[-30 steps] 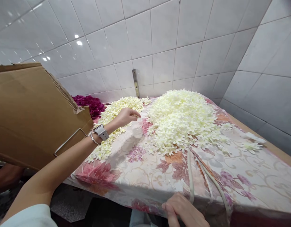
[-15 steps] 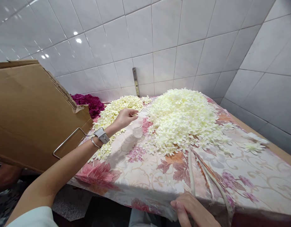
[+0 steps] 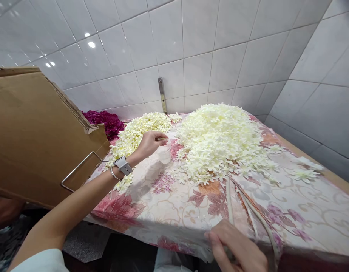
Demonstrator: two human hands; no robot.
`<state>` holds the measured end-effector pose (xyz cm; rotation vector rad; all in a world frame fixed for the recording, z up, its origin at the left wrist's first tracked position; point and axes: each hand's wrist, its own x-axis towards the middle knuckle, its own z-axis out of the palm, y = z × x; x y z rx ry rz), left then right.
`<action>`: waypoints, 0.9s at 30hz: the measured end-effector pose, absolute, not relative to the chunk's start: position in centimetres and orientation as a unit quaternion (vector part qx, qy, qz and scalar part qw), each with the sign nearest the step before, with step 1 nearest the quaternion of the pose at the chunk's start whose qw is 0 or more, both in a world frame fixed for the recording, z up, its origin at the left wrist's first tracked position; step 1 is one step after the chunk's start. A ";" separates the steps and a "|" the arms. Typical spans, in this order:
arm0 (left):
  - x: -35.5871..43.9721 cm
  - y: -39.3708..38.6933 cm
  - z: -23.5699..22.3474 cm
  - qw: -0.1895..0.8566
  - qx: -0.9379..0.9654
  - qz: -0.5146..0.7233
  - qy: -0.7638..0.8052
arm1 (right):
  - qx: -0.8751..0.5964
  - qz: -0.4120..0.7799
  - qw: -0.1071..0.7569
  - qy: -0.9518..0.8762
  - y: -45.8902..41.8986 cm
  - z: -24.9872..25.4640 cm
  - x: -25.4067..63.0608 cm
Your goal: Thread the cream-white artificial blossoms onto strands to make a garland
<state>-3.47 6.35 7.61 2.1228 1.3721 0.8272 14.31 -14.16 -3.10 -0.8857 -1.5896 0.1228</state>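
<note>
My left hand (image 3: pixel 153 144), with a grey-banded watch (image 3: pixel 122 165) on its wrist, reaches over the table to a small clear plastic cup (image 3: pixel 164 155). Its thumb and fingers are pinched just above the cup's rim, and a tiny thing between them is too small to name. Past that hand spreads a heap of small cream blossoms (image 3: pixel 147 122). A larger pile of pale white-yellow flowers (image 3: pixel 220 138) lies to the right of the cup. At the front edge, my right hand (image 3: pixel 237 245) is closed, thumb against the curled index finger; whatever it may hold cannot be made out.
A big cardboard box (image 3: pixel 35 139) stands at left, beside a bent metal wire handle (image 3: pixel 78 170). Purple flowers (image 3: pixel 106 122) are heaped behind it. White and brown cords (image 3: pixel 252 211) run over the floral tablecloth (image 3: pixel 177 206). Tiled walls (image 3: pixel 197 45) close off the back and right.
My left hand has shifted slightly right, its pinched fingertips now right over the cup. My right hand has come up a little at the table edge. The view has tilted slightly.
</note>
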 end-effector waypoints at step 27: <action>2.4 1.0 0.5 0.405 0.735 0.425 0.338 | -0.370 0.075 0.392 -0.839 -0.6 2.0 19.2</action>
